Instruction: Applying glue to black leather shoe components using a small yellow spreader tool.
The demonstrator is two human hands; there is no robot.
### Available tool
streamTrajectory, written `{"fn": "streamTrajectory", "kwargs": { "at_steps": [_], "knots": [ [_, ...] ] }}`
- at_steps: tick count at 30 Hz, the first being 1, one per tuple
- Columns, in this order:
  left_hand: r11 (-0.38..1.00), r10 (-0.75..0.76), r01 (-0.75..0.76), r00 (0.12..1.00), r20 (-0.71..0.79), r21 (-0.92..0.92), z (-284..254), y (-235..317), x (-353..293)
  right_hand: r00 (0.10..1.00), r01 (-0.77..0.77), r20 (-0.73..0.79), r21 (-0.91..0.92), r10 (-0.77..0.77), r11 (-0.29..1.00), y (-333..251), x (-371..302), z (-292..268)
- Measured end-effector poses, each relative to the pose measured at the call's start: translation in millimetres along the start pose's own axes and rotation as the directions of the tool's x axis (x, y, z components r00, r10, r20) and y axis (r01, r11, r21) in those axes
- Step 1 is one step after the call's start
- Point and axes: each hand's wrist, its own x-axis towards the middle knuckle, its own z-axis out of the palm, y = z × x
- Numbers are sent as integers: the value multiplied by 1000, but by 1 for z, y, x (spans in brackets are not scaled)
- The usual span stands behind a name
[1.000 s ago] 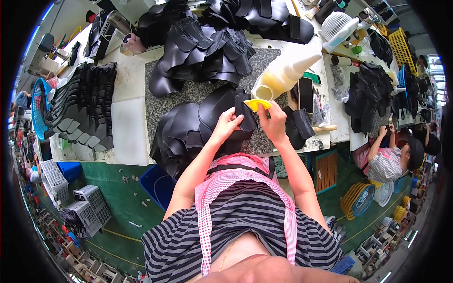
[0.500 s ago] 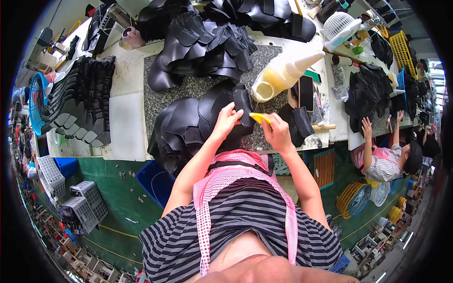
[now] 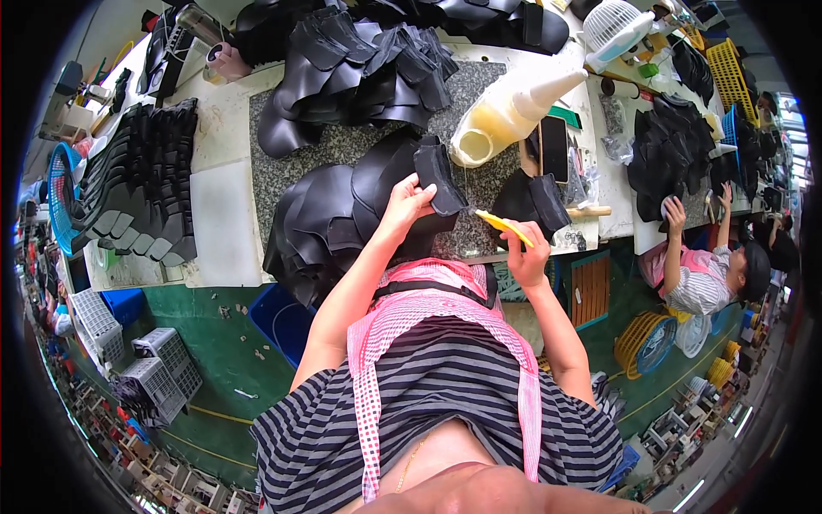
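My left hand [image 3: 408, 208] pinches the edge of a black leather piece [image 3: 438, 178] on the front pile. In my right hand [image 3: 526, 251] is a slim yellow-handled brush [image 3: 503, 227], its dark tip by the lower corner of that piece. Under and left of my left hand spread overlapping black leather pieces [image 3: 330, 206], several of them hanging over the table edge. A cream plastic bottle [image 3: 505, 120] with a long spout and an open round mouth lies just beyond my hands. Another black piece [image 3: 533, 206] rests right of the brush.
A speckled stone slab [image 3: 267, 184] lies under the work. Behind it is a heap of black pieces [image 3: 360, 77]; rows of them [image 3: 141, 171] stand at left beside a white board [image 3: 225, 224]. A white fan [image 3: 612, 34] is at far right. A co-worker [image 3: 706, 278] handles similar pieces.
My right hand has drawn down and to the right with the brush, exposing more of its handle. My left hand has stayed nearly in place on the leather piece.
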Motion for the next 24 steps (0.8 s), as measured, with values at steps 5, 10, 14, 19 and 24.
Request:
{"fn": "streamTrajectory", "kwargs": {
  "at_steps": [5, 10, 14, 19, 24],
  "knots": [
    [997, -46, 43, 998, 47, 64, -4, -2, 2, 990, -134, -36, 73, 137, 988, -7, 22, 28],
    [983, -62, 51, 997, 55, 179, 7, 7, -9, 997, -49, -62, 81, 54, 995, 9, 81, 65],
    [981, -66, 56, 997, 50, 183, 5, 11, -13, 992, 2, -130, 68, 7, 998, -3, 109, 63],
    [960, -65, 39, 994, 84, 278, 0, 18, -23, 1000, 17, 8, 16, -17, 1000, 7, 92, 57],
    [933, 118, -30, 967, -227, 360, -12, 107, -57, 989, -131, -71, -22, 129, 991, 20, 92, 35]
  ]
}}
